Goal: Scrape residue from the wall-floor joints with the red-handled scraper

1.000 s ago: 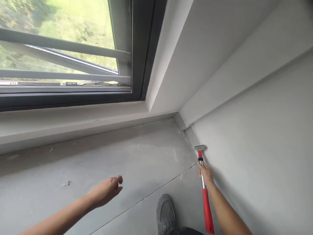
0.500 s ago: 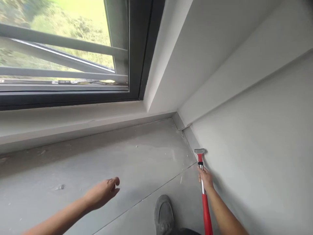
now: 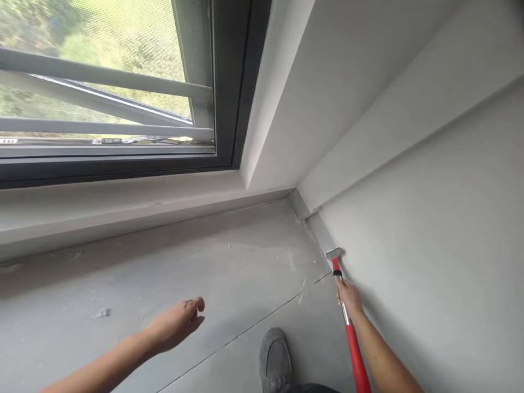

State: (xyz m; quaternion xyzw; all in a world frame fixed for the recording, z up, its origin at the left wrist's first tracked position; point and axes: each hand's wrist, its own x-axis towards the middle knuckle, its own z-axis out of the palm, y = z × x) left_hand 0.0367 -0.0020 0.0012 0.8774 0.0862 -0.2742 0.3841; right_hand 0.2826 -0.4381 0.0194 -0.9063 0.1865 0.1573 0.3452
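The right hand [image 3: 349,297] is clamped around the metal shaft of a red-handled scraper [image 3: 347,322], fingers wrapped just above the red grip. The left hand [image 3: 178,323] holds nothing, its fingers loosely curled and apart above the grey floor [image 3: 164,273], well off to the left of the gripping hand. Between the two hands, lower down, a grey shoe [image 3: 274,360] rests on the floor. A white wall [image 3: 429,245] runs close along the right of the gripping hand. Ahead of the grip, the scraper blade [image 3: 333,253] meets the skirting strip [image 3: 321,232] at the wall's foot. Farther ahead and left stand the window ledge [image 3: 123,204] and dark window frame [image 3: 229,109]. Small white flecks lie on the floor left of the blade.
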